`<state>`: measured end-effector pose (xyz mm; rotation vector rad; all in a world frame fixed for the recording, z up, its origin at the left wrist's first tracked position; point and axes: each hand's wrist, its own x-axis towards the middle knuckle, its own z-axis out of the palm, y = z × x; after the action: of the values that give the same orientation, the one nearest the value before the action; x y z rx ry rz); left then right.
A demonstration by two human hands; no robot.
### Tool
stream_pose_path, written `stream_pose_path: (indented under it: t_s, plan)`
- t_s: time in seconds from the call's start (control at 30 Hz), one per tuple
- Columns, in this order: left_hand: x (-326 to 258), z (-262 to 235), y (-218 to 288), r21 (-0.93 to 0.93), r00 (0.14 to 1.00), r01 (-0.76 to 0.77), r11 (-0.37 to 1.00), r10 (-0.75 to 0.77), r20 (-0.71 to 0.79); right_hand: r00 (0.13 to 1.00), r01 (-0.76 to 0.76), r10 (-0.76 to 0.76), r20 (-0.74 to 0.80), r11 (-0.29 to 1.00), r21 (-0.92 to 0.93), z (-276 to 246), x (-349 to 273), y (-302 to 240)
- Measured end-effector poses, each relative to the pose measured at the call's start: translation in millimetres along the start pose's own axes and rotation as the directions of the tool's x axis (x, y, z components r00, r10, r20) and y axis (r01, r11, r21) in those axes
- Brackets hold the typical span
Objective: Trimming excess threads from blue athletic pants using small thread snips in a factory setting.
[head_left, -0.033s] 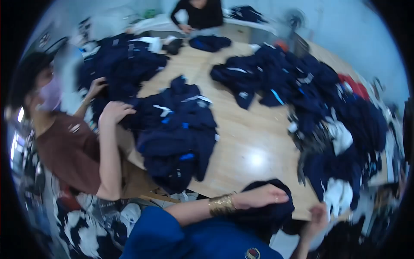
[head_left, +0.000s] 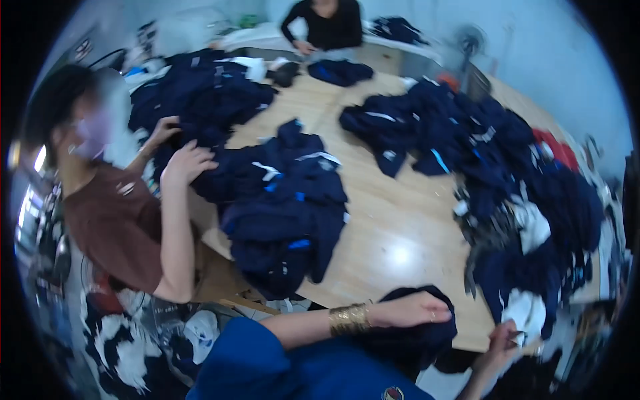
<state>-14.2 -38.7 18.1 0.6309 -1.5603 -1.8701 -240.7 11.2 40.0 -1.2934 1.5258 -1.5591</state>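
Your left hand (head_left: 415,310) is over the navy garment (head_left: 410,343), at the near edge of the table (head_left: 380,207), right in front of you. Fingers curled in toward the thumb, narrow; can't tell if they pinch the cloth or just rest on it. Gold bracelet (head_left: 349,319) on that wrist, blue top (head_left: 307,367) on you.

Your right hand (head_left: 500,343) is off to the right, at the table's near right corner, apart from the left. Fingers bent, close together, with a small glinting bit (head_left: 517,337) at the tips (too blurred to name, can't tell how it's gripped). Just beyond those fingertips: a white cloth (head_left: 523,312), hanging at the end of the right-hand pile (head_left: 567,200). That pile is mostly navy, with a grey bunch (head_left: 492,223) on its inner side and a red cloth (head_left: 555,150) at its outer side.

Left of center, a navy heap (head_left: 287,217) overhangs the table edge. Co-worker in brown (head_left: 113,233) stands left of it, both hands at the navy cloth. Another person in black (head_left: 327,27) is at the far end, behind a small navy bundle (head_left: 340,72).
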Motion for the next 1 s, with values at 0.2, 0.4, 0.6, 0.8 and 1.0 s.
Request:
stream_pose_path:
  t_s: [0.2,0.4,0.6,0.8,1.0]
  plan:
    - [-2.6,2.0,19.4,0.121,0.983,-0.165,0.979,0.153,0.105,0.678,0.057,0.118,0.726,0.976,-0.212,34.3,10.4,-45.9]
    - [-33.1,-40.5,36.8,0.252,0.926,-0.082,0.964,-0.02,0.376,0.925,0.041,-0.047,0.376,0.999,0.024,2.8,38.3,-79.5]
    - [-67.9,-108.2,121.5,0.453,0.994,-0.097,0.886,0.06,0.095,0.967,-0.049,0.178,-0.179,0.827,0.56,-80.7,95.3,-93.3]
    - [-92.1,-134.0,164.6,0.688,0.912,0.037,0.724,0.257,-0.319,0.995,-0.084,0.044,0.091,0.851,0.518,-21.8,118.5,-89.1]
    - [-102.8,-139.2,168.9,0.555,0.893,0.03,0.831,0.227,-0.389,0.996,-0.083,0.062,0.059,0.866,0.493,3.0,112.4,-99.1]
